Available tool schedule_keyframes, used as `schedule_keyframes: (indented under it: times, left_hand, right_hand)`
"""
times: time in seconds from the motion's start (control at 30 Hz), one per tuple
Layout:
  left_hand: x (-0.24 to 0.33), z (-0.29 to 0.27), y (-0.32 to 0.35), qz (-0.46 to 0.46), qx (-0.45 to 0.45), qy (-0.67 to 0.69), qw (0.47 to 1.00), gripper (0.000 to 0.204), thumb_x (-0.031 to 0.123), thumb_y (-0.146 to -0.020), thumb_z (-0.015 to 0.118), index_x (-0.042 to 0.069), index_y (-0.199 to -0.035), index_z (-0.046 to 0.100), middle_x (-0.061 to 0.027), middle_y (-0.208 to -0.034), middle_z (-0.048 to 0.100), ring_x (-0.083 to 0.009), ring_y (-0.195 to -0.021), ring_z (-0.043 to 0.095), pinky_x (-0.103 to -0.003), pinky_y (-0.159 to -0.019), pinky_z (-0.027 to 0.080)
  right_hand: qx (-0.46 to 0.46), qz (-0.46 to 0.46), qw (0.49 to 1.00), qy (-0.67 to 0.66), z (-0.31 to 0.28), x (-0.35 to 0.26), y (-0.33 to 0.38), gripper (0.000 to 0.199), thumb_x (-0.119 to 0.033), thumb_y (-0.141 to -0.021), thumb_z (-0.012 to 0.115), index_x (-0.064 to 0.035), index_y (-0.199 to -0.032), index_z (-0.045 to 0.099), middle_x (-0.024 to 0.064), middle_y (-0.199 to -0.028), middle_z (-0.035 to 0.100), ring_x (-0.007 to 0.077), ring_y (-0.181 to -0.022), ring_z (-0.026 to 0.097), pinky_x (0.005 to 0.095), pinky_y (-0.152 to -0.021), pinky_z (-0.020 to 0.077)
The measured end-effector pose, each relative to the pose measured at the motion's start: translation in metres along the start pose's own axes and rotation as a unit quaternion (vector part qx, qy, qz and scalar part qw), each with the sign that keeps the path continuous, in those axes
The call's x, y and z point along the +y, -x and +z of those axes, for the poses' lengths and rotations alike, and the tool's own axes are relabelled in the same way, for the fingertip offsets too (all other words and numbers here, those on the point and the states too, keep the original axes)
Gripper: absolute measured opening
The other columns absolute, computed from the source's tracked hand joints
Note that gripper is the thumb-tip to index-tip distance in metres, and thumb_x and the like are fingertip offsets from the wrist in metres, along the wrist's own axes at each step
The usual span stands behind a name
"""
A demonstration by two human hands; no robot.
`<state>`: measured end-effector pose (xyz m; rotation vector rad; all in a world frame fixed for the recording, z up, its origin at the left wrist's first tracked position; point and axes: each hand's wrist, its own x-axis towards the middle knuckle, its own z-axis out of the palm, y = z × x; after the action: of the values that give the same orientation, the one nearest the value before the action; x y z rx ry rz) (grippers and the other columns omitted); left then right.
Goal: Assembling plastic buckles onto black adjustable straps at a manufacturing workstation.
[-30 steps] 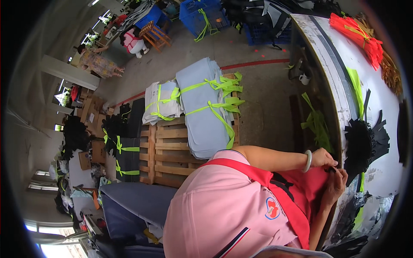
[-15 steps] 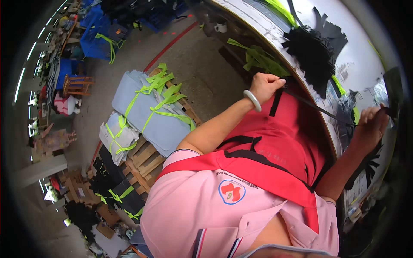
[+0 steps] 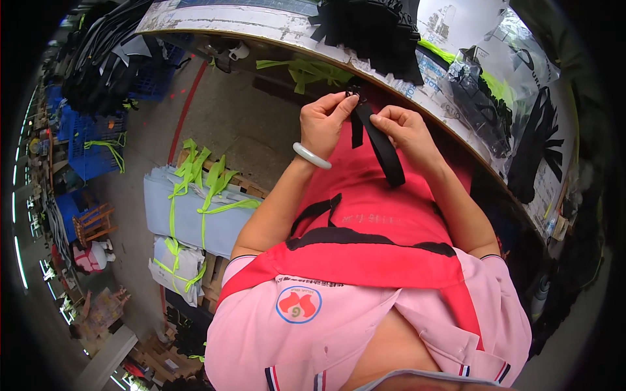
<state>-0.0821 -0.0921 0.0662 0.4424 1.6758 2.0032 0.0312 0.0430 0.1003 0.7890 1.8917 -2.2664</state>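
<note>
A black webbing strap (image 3: 386, 156) hangs over the red apron (image 3: 391, 195), its long part drooping in a fold and a short end dangling beside it. My left hand (image 3: 323, 124), with a pale bangle (image 3: 312, 156) at its wrist, pinches the strap at a small dark piece that looks like a buckle (image 3: 354, 90). Fingers hide part of that piece. Close on the right, my right hand (image 3: 409, 133) has the strap between thumb and fingers. Both hands are just in front of the table edge.
Black straps lie bunched on the white-topped table (image 3: 261, 23), with clear plastic bags (image 3: 479, 91) and more black straps (image 3: 538, 143) to the right. Light blue bundles (image 3: 186, 212) tied with lime strips rest on a pallet at left. Blue crates (image 3: 91, 146) stand farther left.
My right hand has come in from far right to beside my left hand. The strap, stretched taut between them before, now droops. The view has turned.
</note>
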Motion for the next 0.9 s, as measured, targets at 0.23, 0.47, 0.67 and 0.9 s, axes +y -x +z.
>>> schedule_keyframes:
  times: [0.23,0.47,0.67,0.9]
  left_hand:
    - [-0.011,0.005,0.004,0.114,-0.021,-0.06,0.991,0.016,0.007,-0.085,0.07,-0.005,-0.095,0.068,-0.0029,-0.08,0.064,-0.0066,-0.074,0.057,-0.019,-0.066,0.045]
    - [-0.018,0.001,0.006,-0.051,-0.031,0.115,0.992,0.015,0.004,-0.085,0.068,-0.002,-0.099,0.069,0.0002,-0.086,0.065,-0.0066,-0.078,0.058,-0.019,-0.069,0.048]
    - [0.0,-0.009,0.002,-0.07,-0.156,0.087,0.981,0.016,0.002,-0.085,0.067,-0.002,-0.1,0.069,-0.0013,-0.086,0.066,-0.0074,-0.079,0.06,-0.02,-0.071,0.048]
    - [0.081,-0.024,-0.021,-0.087,-0.399,0.066,0.911,0.016,-0.001,-0.084,0.065,-0.005,-0.099,0.068,-0.0069,-0.089,0.066,-0.0116,-0.082,0.061,-0.023,-0.073,0.049]
  right_hand:
    - [-0.011,0.022,0.996,-0.083,-0.003,0.01,-0.008,0.015,-0.021,-0.092,0.061,-0.0096,-0.082,0.059,-0.0084,-0.067,0.055,-0.0024,-0.053,0.043,0.014,-0.047,0.0296]
    - [0.081,-0.072,0.99,-0.087,0.001,0.003,-0.021,0.02,-0.025,-0.093,0.06,-0.0066,-0.086,0.056,-0.0019,-0.065,0.058,0.0022,-0.05,0.048,0.0156,-0.046,0.0364]
    - [-0.156,0.079,0.978,-0.116,-0.03,-0.003,-0.031,0.017,-0.022,-0.094,0.057,-0.0069,-0.087,0.056,-0.002,-0.06,0.053,0.0036,-0.044,0.046,0.0159,-0.041,0.0352]
    - [0.353,-0.428,0.662,0.504,-0.179,-0.168,-0.082,0.024,-0.024,-0.094,0.057,-0.0018,-0.102,0.06,0.0049,-0.067,0.061,0.0093,-0.053,0.057,0.0245,-0.047,0.0463]
